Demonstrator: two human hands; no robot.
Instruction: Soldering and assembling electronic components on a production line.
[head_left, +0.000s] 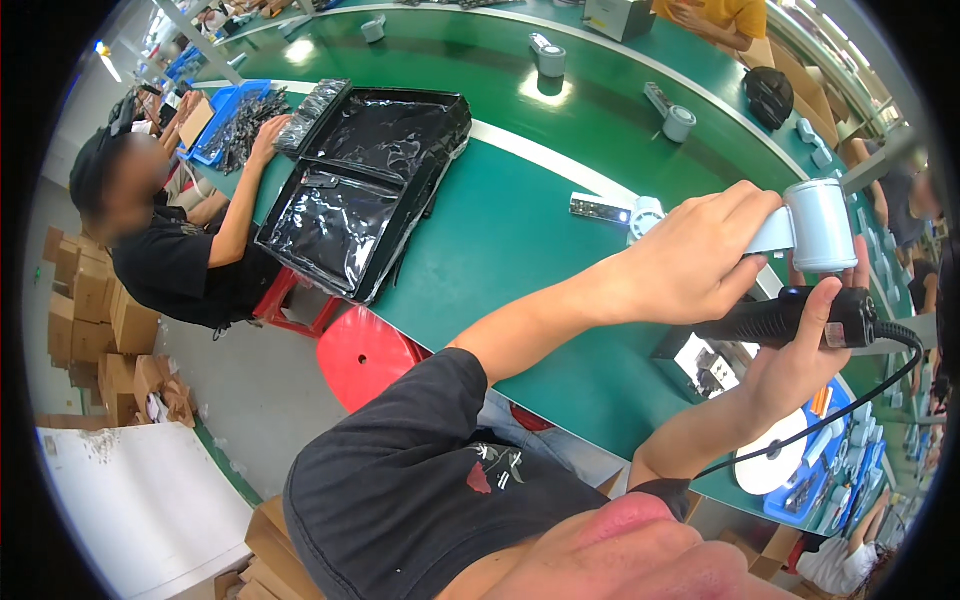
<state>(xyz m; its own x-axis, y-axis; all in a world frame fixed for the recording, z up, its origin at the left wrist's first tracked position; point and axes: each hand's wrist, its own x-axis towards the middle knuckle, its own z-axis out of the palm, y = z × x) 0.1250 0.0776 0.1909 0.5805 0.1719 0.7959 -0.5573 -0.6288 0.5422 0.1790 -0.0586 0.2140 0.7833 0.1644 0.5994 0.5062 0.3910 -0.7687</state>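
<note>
My left hand [690,255] is closed around the flat arm of a light blue device with a cylinder-shaped head [822,225], raised above the green table. Just below it, my right hand [785,380] grips a black electric screwdriver [755,320], its thumb along the body and a cable trailing from the rear end. Some right fingertips show beside the cylinder; whether they touch it I cannot tell. Beyond my left wrist, a similar light blue piece [645,215] with a lit strip [600,207] lies on the table.
Plastic-wrapped black cases [370,180] lie left on the table, beside a seated co-worker [190,230]. A green conveyor [450,55] carries several light blue devices. Near my right arm are a metal box [676,362], a white disc [765,458] and a blue tray [795,512]. A red stool [365,355] stands left.
</note>
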